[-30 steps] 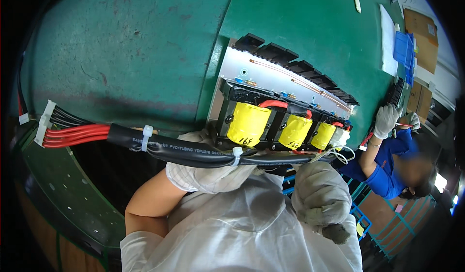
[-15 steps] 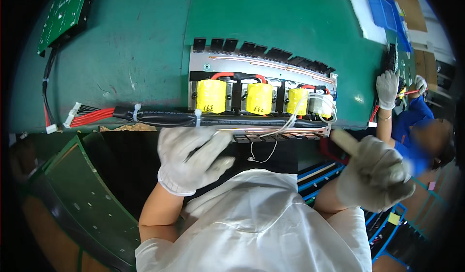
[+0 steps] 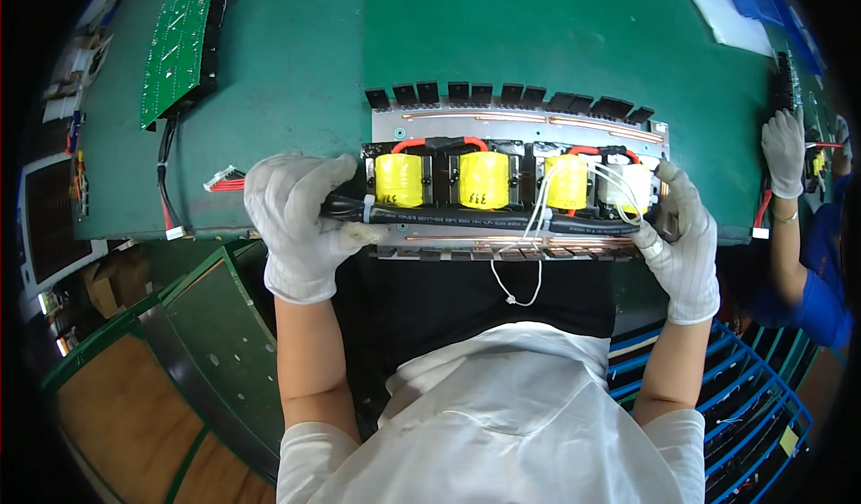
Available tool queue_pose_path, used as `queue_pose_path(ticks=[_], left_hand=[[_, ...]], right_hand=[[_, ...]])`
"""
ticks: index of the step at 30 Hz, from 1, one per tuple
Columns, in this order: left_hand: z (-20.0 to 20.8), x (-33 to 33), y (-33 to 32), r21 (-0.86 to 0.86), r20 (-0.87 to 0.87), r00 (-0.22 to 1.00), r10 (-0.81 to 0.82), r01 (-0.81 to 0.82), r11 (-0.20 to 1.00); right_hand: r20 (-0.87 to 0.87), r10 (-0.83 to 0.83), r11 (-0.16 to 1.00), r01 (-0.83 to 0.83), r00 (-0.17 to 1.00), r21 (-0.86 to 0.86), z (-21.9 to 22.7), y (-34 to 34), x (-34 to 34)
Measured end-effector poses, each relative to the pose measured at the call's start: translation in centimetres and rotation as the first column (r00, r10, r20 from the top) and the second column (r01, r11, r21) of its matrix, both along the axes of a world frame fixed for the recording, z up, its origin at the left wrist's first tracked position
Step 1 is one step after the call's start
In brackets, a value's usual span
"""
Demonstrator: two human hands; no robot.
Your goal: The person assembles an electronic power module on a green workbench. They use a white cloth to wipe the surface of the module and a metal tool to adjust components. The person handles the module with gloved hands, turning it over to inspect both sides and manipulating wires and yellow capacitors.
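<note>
A green surface (image 3: pixel 574 38) filled most of the view, and below it spread the wearer's white shirt (image 3: pixel 502 405). A blue wire rack (image 3: pixel 717 396) stood at the lower right, beside the right forearm. A long circuit assembly (image 3: pixel 502 126), its grey plate edged with black tabs, was at the surface's near edge, its lower strip reaching past that edge towards the wearer; whether it rested there or was raised, I could not tell. At the far right showed a co-worker's blue sleeve (image 3: pixel 825 298).

A green board (image 3: pixel 179 56) lay at the upper left, well apart from the assembly. The wearer's gloved left hand (image 3: pixel 300 226) was at the assembly's left end, fingers above and thumb below a thick black cable (image 3: pixel 448 218); I could not tell how tightly they closed on it. The gloved right hand (image 3: pixel 682 244) had its fingers bent and clamped on the assembly's right end.

Three yellow coils (image 3: pixel 485 181) and one white coil (image 3: pixel 628 190) stood in a row behind the cable. Thin white leads (image 3: pixel 539 275) looped down over the lower strip. Left of the left hand, short red wires (image 3: pixel 233 185) ended in a white connector (image 3: pixel 215 179). A pale cable tie (image 3: pixel 369 206) ringed the cable.
</note>
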State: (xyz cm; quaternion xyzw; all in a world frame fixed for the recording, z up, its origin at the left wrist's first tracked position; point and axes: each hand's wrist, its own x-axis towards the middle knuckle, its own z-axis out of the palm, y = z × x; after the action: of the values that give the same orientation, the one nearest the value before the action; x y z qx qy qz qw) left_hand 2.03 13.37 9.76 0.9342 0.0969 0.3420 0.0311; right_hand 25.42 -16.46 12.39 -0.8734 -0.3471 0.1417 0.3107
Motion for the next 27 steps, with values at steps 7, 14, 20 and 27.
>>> queue_pose_path(ticks=[7, 14, 20, 27], left_hand=[[-0.5, 1.2, -0.6, -0.110, 0.009, 1.000, 0.021, -0.020, 0.994], [0.5, 1.4, 0.3, -0.159, -0.141, 0.988, -0.060, 0.038, 0.987], [0.4, 1.2, 0.7, -0.190, -0.182, 0.977, -0.109, 0.074, 0.979], [-0.6, 0.4, 0.6, -0.146, -0.057, 0.997, -0.043, 0.034, 0.989]], right_hand=[[-0.340, 0.042, 0.980, 0.028, 0.940, 0.199, -0.9, 0.6, 1.0], [-0.313, 0.065, 0.987, -0.107, 0.948, -0.119, 3.5, 1.3, 3.2], [-0.172, 0.025, 0.999, -0.020, 0.985, 0.029, 7.9, 7.3, 4.5], [0.342, 0.616, 0.785, -0.589, 0.710, -0.192, 5.0, 23.0, -2.3]])
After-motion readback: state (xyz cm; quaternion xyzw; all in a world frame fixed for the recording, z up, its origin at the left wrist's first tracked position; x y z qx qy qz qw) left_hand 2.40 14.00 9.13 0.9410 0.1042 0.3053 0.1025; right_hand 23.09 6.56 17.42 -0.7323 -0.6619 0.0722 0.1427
